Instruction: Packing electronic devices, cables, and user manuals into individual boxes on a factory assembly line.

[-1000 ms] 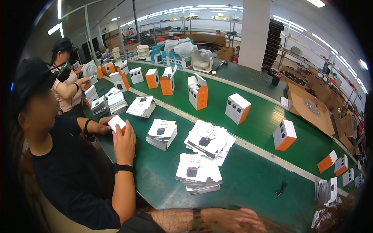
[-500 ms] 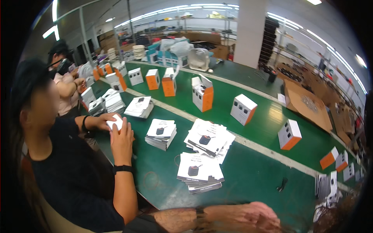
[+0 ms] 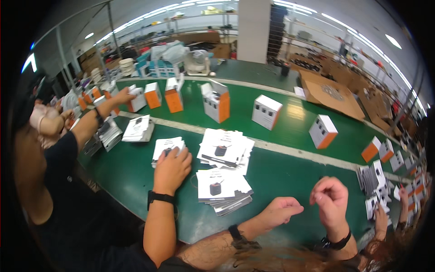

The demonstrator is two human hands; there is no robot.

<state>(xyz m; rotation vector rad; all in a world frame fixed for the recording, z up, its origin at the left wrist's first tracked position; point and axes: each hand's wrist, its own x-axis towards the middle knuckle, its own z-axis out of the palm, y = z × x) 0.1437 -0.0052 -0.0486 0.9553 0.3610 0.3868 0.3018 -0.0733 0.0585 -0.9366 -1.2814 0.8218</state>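
Observation:
My left hand (image 3: 280, 212) is over the green table (image 3: 267, 183), fingers folded together and thumb pointing right, with nothing visible in it. Facing it, my right hand (image 3: 332, 199) is raised with curled fingers and shows nothing held. The two hands are a short gap apart. Left of them lies a stack of user manuals (image 3: 223, 185), white with a dark device pictured on top. Touching its far side is a wider, uneven pile of manuals (image 3: 222, 147).
At left, a co-worker's hand (image 3: 172, 170) rests on another manual stack (image 3: 165, 147); their other hand (image 3: 122, 97) touches a box on the green conveyor (image 3: 242, 115). White-and-orange boxes (image 3: 267, 112) line it, one open box (image 3: 216, 102) among them. Another person's hand (image 3: 380, 217) is at right.
My right hand has come into view and my left has drawn back, its fingers folding. The co-worker's hands have parted, one to the manuals, the other to the conveyor. The view has shifted right.

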